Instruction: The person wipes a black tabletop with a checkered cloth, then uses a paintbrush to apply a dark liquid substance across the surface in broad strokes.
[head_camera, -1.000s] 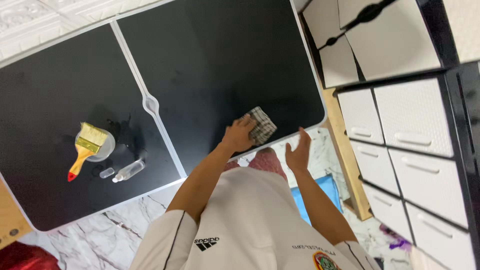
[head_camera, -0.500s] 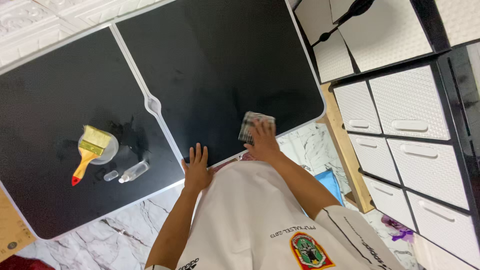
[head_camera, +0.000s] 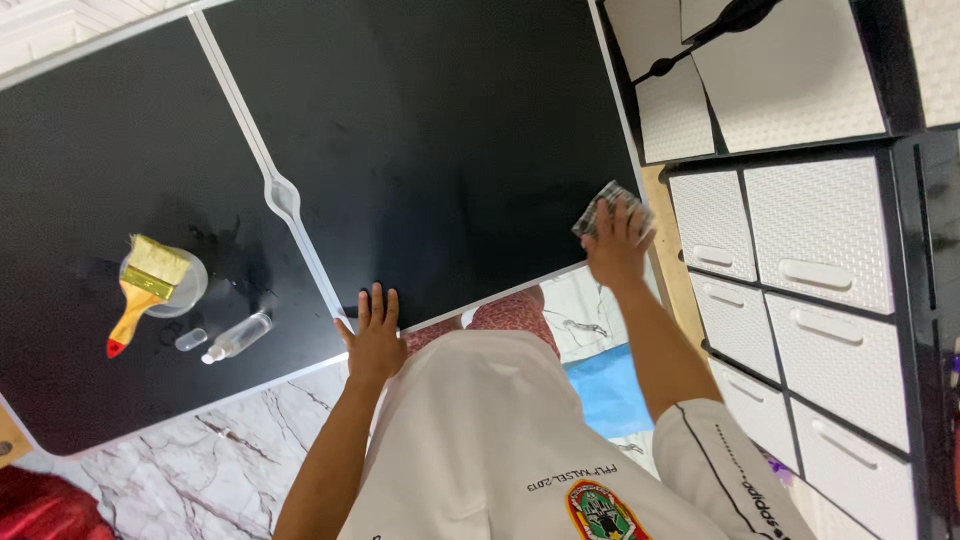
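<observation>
Right hand (head_camera: 615, 250) pressed flat on a checked cloth (head_camera: 603, 205) at the far right corner of the black table (head_camera: 430, 130), close to the white rim beside the drawer unit (head_camera: 800, 260). Fingers spread over the cloth rather than curled around it, so no real grip here: an open palm pushing the fabric down against the surface, probably to keep full contact with the top. Cloth partly bunched and half hidden under the fingers, one corner showing toward the upper left. Left hand (head_camera: 375, 335) laid open on the near edge of the table, just beside the white centre seam (head_camera: 270, 180), holding nothing; likely placed there as a support for the body, leaning over the top. Far to the left, well apart from both hands, a paintbrush (head_camera: 140, 290) with a yellow handle and red tip resting across a small round clear dish (head_camera: 185, 285), bristles kept off the table in this way. Just beside it a small clear bottle (head_camera: 235, 338) lying on its side, and a tiny clear cap (head_camera: 190, 340) near it. Dark wet-looking marks around the dish. Marble-patterned floor (head_camera: 190, 465) below the table edge.
</observation>
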